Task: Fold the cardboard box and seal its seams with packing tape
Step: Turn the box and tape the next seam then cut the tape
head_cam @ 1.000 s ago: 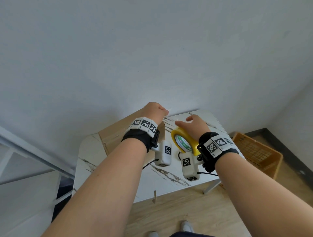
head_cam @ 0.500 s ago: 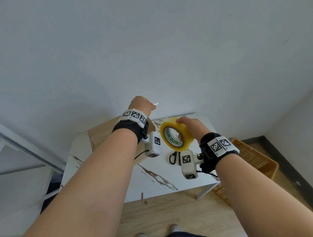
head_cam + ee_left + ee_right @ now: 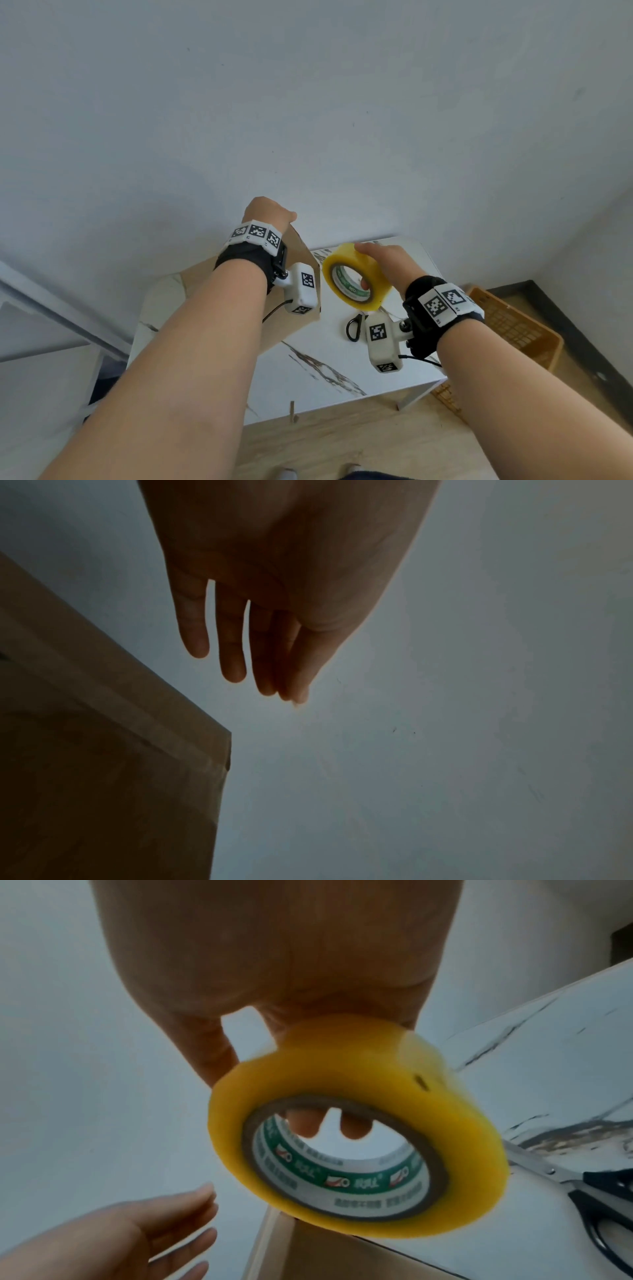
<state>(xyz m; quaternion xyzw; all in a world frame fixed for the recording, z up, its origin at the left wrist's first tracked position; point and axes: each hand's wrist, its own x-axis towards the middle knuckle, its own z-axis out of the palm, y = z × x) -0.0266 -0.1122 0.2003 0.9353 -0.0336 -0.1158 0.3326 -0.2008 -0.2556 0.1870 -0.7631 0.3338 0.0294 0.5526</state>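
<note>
A yellow packing tape roll point(image 3: 342, 253) point(image 3: 342, 1077) hangs in the air over the table. My right hand point(image 3: 387, 263) point(image 3: 274, 947) grips it, with two fingers through the green-printed core and the thumb on the outside. My left hand point(image 3: 269, 214) point(image 3: 246, 669) point(image 3: 137, 1237) is raised to the left of the roll, fingers straight, and holds nothing that I can see. The brown cardboard box point(image 3: 202, 277) point(image 3: 103, 777) point(image 3: 325, 1253) stands on the table under my left wrist, one flap edge up. No tape strand shows between the hands.
Black-handled scissors point(image 3: 353, 327) point(image 3: 599, 1199) lie on the white marble table point(image 3: 325, 349) point(image 3: 548, 1042) below the roll. An orange plastic basket point(image 3: 510, 325) sits on the floor to the right. A grey wall stands close behind the table.
My right hand has lifted the tape roll and turned its open face toward me. My left hand has risen up and to the left, away from the roll.
</note>
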